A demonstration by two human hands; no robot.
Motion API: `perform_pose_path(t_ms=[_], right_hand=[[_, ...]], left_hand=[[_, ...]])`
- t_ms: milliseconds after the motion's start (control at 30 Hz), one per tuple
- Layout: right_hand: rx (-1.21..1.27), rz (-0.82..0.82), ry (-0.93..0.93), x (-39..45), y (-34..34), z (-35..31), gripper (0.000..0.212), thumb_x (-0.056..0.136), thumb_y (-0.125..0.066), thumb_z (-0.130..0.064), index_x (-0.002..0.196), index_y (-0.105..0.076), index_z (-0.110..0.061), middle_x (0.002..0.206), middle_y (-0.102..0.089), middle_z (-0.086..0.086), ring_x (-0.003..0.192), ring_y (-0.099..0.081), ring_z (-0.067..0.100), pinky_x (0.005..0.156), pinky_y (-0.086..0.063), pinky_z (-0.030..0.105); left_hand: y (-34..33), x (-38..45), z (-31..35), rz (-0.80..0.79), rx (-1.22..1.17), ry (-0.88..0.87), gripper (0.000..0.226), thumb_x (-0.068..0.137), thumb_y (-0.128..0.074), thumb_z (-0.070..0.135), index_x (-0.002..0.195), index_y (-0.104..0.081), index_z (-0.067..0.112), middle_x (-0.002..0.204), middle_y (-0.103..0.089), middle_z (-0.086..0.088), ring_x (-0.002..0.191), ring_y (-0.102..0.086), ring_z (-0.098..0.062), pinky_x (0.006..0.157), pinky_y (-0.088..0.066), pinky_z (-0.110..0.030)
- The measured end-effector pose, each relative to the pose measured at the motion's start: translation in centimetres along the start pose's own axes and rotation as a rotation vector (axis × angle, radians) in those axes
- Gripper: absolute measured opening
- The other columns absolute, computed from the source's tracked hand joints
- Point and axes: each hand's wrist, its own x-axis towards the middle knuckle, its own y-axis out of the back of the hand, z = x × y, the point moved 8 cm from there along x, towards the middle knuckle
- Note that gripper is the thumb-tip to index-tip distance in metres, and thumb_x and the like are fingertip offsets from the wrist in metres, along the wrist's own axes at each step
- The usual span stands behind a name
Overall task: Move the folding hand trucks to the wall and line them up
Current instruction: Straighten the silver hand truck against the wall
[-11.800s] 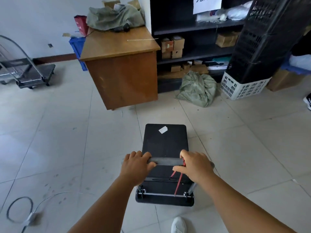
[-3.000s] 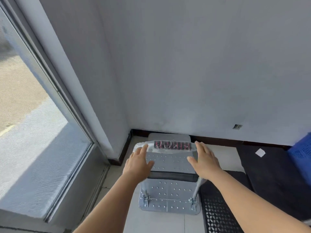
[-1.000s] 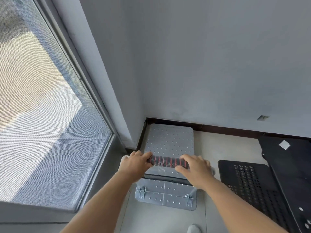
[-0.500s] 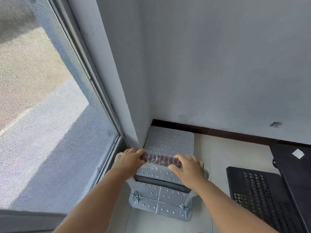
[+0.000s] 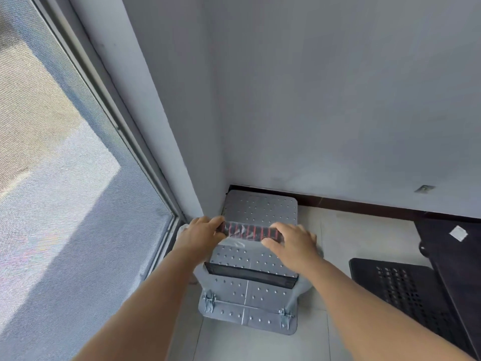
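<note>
Head view: left hand (image 5: 201,234) and right hand (image 5: 291,242) grasp the handle (image 5: 250,231) of the grey hand truck (image 5: 256,259), parked in the corner against the wall (image 5: 338,100). Judged step: final squaring; next, release beside the black trucks (image 5: 406,290).

I can read no text, brand or number anywhere in my head view. The only label-like item is a small white sticker (image 5: 458,233) on the black hand truck (image 5: 453,256) at the right edge (its face appears blank from here).
</note>
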Motion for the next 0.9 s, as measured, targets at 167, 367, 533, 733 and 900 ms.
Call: perform_pose_path(t_ms=[167, 367, 533, 733, 900], right_hand=[[0.005, 0.018, 0.006, 1.7, 0.6, 0.2, 0.047, 0.09, -0.043, -0.06, 0.128, -0.048, -0.032, 0.125, -0.058, -0.005, 0.12, -0.044, 0.022, 0.099, -0.027, 0.038], [0.015, 0.033, 0.008, 3.8, 1.4, 1.0, 0.043, 0.089, -0.045, -0.06, 0.121, -0.052, -0.031, 0.121, -0.06, -0.005, 0.118, -0.046, 0.021, 0.097, -0.028, 0.038], [0.023, 0.03, 0.033, 3.9, 1.3, 1.0, 0.041, 0.089, -0.045, -0.058, 0.12, -0.052, -0.032, 0.12, -0.059, -0.003, 0.116, -0.047, 0.022, 0.095, -0.028, 0.037], [0.033, -0.01, 0.053, 3.2, 0.7, 1.1, 0.047, 0.089, -0.045, -0.059, 0.127, -0.048, -0.031, 0.127, -0.056, 0.0, 0.121, -0.044, 0.025, 0.098, -0.029, 0.039], [0.066, -0.038, 0.175, 1.1, 0.9, 0.9, 0.067, 0.087, -0.048, -0.059, 0.144, -0.029, -0.027, 0.148, -0.035, 0.0, 0.133, -0.036, 0.027, 0.107, -0.026, 0.041]], left_hand=[[0.7, 1.8, 0.3, 0.023, -0.004, -0.001, 0.045, 0.097, -0.043, 0.036, 0.14, -0.036, 0.028, 0.131, -0.05, -0.006, 0.126, -0.04, -0.027, 0.104, -0.038, -0.042], [1.1, 3.7, 1.1, 0.037, -0.038, 0.012, 0.043, 0.098, -0.041, 0.032, 0.14, -0.037, 0.027, 0.133, -0.048, -0.007, 0.126, -0.039, -0.027, 0.104, -0.035, -0.038], [1.0, 3.4, 1.1, 0.067, -0.031, 0.049, 0.043, 0.097, -0.043, 0.031, 0.14, -0.037, 0.025, 0.135, -0.047, -0.007, 0.129, -0.037, -0.027, 0.106, -0.034, -0.038], [0.5, 0.4, 2.0, 0.187, -0.001, 0.128, 0.06, 0.095, -0.046, 0.037, 0.148, -0.019, 0.028, 0.154, -0.025, -0.004, 0.145, -0.017, -0.024, 0.117, -0.022, -0.043], [-0.5, -3.8, 4.0, 0.291, -0.11, 0.232, 0.068, 0.095, -0.045, 0.041, 0.151, -0.008, 0.029, 0.16, -0.009, -0.002, 0.149, -0.004, -0.023, 0.121, -0.013, -0.046]])
